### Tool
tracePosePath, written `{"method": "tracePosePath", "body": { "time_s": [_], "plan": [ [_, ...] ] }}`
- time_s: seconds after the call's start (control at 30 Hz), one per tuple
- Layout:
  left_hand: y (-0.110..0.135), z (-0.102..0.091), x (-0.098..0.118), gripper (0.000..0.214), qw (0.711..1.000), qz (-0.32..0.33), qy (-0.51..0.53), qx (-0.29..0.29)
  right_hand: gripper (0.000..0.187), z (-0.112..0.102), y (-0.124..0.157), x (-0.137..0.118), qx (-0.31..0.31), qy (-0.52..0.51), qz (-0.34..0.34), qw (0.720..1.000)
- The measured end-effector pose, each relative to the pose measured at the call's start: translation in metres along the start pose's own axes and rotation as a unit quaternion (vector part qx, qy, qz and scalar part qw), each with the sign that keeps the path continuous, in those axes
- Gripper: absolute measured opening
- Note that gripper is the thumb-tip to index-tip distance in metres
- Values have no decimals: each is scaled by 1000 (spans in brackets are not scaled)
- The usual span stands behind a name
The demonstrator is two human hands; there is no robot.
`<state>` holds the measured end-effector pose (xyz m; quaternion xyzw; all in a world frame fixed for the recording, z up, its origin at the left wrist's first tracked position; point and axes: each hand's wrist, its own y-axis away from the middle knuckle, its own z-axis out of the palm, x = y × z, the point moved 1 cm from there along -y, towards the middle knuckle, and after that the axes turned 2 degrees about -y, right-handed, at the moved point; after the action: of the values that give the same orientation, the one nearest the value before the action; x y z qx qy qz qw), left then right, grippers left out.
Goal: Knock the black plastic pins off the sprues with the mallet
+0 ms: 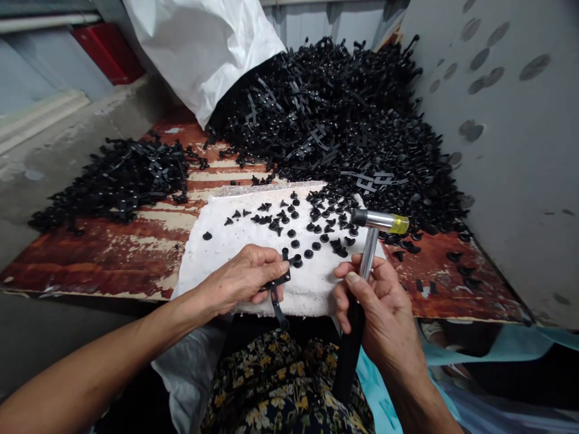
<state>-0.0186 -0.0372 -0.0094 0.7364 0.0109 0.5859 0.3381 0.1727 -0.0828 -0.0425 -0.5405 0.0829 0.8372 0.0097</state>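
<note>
While held, chrome hammer [379,220], black plastic strip [277,290]

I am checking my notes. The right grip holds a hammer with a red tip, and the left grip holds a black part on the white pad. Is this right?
Not quite: the tip is yellow, not red. The head view shows the right grip holding a hammer with a yellow tip, and the left grip holding a black part on the white pad.

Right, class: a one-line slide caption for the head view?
Left hand holds black plastic strip over white pad; right hand grips small hammer.
</note>
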Motion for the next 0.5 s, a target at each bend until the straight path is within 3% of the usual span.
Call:
{"method": "tracePosePath", "body": {
  "time_s": [0.5],
  "plan": [
    [-5,-11,15,42,997,-39,-40,-54,23,1,0,0,-2,5,0,1000]
  ]
}}
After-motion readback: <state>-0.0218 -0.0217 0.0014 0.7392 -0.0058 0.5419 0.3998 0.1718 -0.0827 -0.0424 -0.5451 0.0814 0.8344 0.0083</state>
